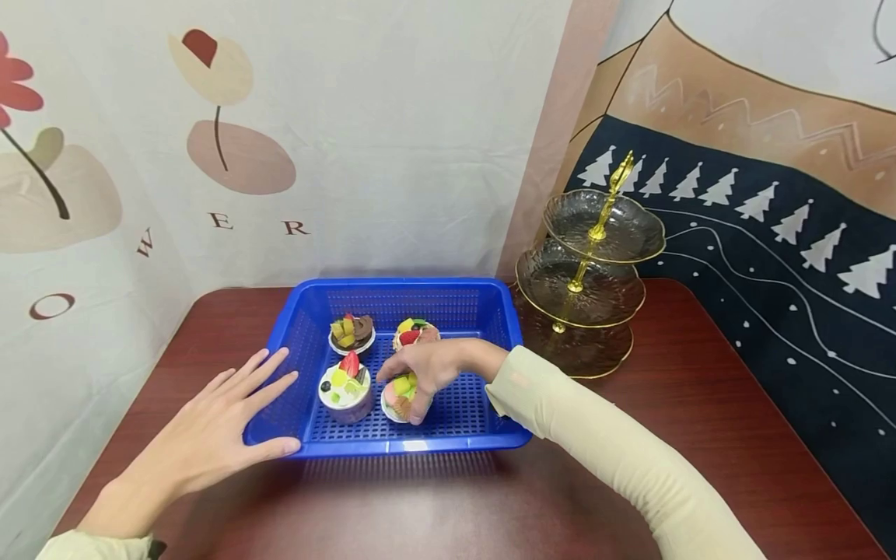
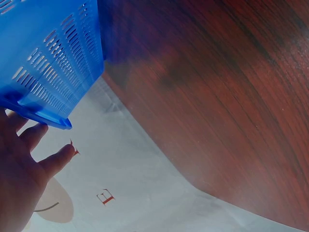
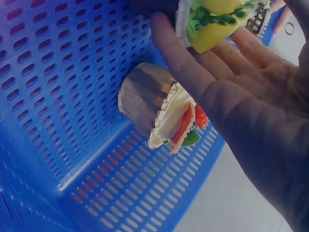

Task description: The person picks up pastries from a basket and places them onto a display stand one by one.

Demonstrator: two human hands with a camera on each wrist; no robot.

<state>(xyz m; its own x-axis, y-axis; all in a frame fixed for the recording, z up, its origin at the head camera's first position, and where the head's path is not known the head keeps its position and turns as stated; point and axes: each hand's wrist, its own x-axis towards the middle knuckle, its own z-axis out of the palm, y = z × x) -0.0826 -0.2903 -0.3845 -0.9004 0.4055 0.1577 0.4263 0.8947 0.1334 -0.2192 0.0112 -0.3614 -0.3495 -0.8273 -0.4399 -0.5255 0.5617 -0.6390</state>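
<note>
A blue plastic basket (image 1: 448,445) holds several decorated cupcakes. My right hand (image 1: 437,365) reaches inside, its fingers and thumb around the front right cupcake (image 1: 400,393), which has yellow and green fruit pieces on top. In the right wrist view that cupcake (image 3: 217,21) lies against a finger, and another cupcake (image 3: 149,96) sits below. To its left is a white-topped cupcake (image 1: 346,393) with a strawberry. Behind are a chocolate cupcake (image 1: 353,334) and a partly hidden fruit-topped one (image 1: 414,333). My left hand (image 1: 217,420) rests with spread fingers at the basket's left rim.
A three-tier glass stand (image 1: 581,292) with gold rims and a gold handle stands right of the basket. The dark red wooden table (image 1: 560,498) meets printed cloth hangings (image 1: 392,155) behind.
</note>
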